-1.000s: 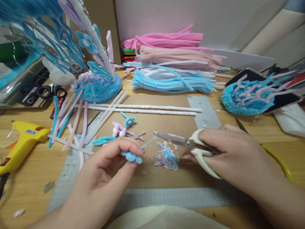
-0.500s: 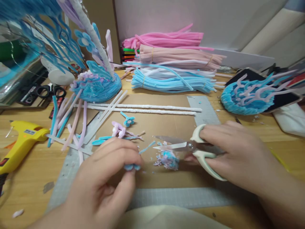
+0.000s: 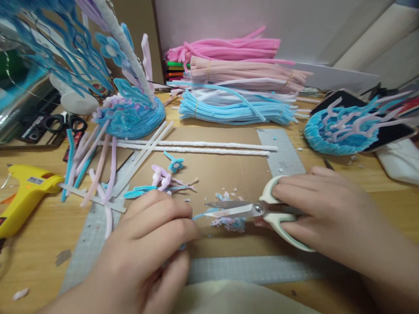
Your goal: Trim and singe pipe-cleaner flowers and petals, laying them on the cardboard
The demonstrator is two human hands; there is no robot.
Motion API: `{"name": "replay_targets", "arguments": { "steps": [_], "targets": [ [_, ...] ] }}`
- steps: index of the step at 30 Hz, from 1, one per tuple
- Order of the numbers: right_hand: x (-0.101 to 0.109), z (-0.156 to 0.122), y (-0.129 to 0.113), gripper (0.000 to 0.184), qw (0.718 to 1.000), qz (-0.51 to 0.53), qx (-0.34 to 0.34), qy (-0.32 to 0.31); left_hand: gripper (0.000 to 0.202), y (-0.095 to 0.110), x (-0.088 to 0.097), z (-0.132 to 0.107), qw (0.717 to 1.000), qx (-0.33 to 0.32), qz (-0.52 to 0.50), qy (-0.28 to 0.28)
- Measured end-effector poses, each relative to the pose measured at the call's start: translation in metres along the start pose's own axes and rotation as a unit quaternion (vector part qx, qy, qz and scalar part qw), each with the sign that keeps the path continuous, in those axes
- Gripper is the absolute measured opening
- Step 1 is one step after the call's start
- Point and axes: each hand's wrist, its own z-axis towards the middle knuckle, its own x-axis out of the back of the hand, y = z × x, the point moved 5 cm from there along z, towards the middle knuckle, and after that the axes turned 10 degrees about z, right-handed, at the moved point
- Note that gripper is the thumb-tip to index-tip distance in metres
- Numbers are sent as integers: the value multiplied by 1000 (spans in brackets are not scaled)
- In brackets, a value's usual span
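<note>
My left hand (image 3: 157, 244) pinches a small blue pipe-cleaner flower (image 3: 182, 247), mostly hidden behind my fingers. Its thin blue stem (image 3: 201, 215) sticks out to the right and meets the scissor blades. In my right hand (image 3: 314, 209) is a pair of scissors (image 3: 258, 209) with pale handles, the blades slightly apart and pointing left. Below the blades lies a heap of blue and lilac fuzz clippings (image 3: 231, 224) on the brown cardboard (image 3: 222, 174). Beyond my left hand rest another blue flower (image 3: 176, 164) and lilac flowers (image 3: 160, 176) with twisted stems.
Bundled pipe cleaners (image 3: 235, 109) are stacked at the back. A yellow glue gun (image 3: 29, 187) lies at left near black scissors (image 3: 65, 124) and a blue decorated base (image 3: 134, 122). Two white rods (image 3: 196, 147) cross the cardboard. A blue fuzzy piece (image 3: 340, 131) sits at right.
The scissors have tilted and closed somewhat, their blades now at the blue stem. My left hand has turned, hiding more of the flower.
</note>
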Motion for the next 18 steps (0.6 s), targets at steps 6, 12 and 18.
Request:
{"name": "replay_targets", "arguments": {
  "steps": [6, 12, 18],
  "targets": [
    [0, 2, 0, 14, 1000, -7, 0, -4, 31, 0, -1, 1, 1000, -2, 0, -2],
    [-1, -1, 2, 12, 1000, -9, -5, -9, 30, -1, -1, 1, 1000, 0, -7, -9],
    [0, -1, 2, 11, 1000, -16, 3, -12, 30, -1, 0, 0, 1000, 0, -1, -12]
  ]
}}
